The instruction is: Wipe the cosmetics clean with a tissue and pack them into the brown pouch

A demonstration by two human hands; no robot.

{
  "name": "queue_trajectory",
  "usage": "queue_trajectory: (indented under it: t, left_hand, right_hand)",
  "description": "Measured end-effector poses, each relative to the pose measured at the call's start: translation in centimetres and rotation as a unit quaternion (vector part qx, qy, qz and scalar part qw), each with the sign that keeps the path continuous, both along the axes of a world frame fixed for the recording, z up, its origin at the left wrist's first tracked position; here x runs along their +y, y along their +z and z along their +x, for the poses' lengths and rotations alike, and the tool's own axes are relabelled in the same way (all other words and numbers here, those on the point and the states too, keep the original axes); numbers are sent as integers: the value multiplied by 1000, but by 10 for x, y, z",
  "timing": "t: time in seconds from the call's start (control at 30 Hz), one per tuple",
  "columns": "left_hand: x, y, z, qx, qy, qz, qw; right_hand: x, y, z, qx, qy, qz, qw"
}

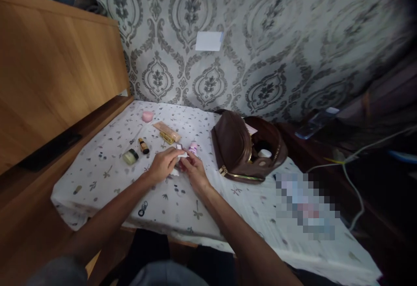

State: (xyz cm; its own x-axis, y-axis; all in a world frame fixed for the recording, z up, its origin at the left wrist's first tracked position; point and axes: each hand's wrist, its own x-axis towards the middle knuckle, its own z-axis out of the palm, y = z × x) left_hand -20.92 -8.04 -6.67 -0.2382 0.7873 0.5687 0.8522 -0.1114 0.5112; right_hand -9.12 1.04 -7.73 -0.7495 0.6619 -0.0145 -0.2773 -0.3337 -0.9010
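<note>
Both my hands meet over the middle of the patterned cloth. My left hand [162, 165] pinches a crumpled white tissue [181, 154] from the left. From the right, the curled fingers of my right hand [196, 172] grip the same tissue. A small light-coloured item [179, 146] shows just above the fingertips; whether it is held or lies behind cannot be told. Just beyond my right hand is a small white and purple bottle [193, 147]. Left of my left hand stand a small gold and black bottle [143, 145] and a squat jar [130, 156] with pale green contents.
Beyond the hands lie a beige tube [168, 131] and a gold clip-like piece [167, 137]. A pink rounded container [147, 116] sits farther back. To the right, an unzipped brown leather bag [233, 147] shows a white round lid [264, 153]. A wooden panel [61, 55] borders the left.
</note>
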Motion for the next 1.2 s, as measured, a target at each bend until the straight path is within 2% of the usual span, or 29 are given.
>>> queue_trajectory:
  t: [0.13, 0.23, 0.33, 0.43, 0.6, 0.73, 0.83, 1.07, 1.2]
  left_hand:
    - [2, 3, -13, -37, 37, 30, 998]
    - [3, 6, -24, -103, 93, 39, 990]
    - [3, 6, -25, -139, 116, 31, 983]
    - [2, 3, -19, -120, 97, 49, 987]
    - [-1, 2, -10, -61, -4, 24, 998]
    - [-2, 8, -10, -83, -67, 11, 994]
    - [-5, 15, -13, -128, -90, -5, 988]
    - [-9, 19, -15, -297, -67, -29, 952]
    - [-6, 17, -19, -345, 16, 35, 938]
  right_hand:
    - [-2, 0, 1, 8, 52, -6, 999]
    - [-5, 3, 2, 13, 111, -51, 992]
    - [-6, 6, 2, 24, 143, -89, 985]
    - [-5, 7, 3, 34, 147, -102, 983]
    - [2, 1, 2, 51, 108, -118, 986]
    - [6, -2, 0, 53, 89, -131, 986]
    - [6, -3, -1, 48, 85, -147, 984]
    - [3, 2, 3, 39, 119, -124, 984]
    - [1, 8, 4, 41, 147, -134, 979]
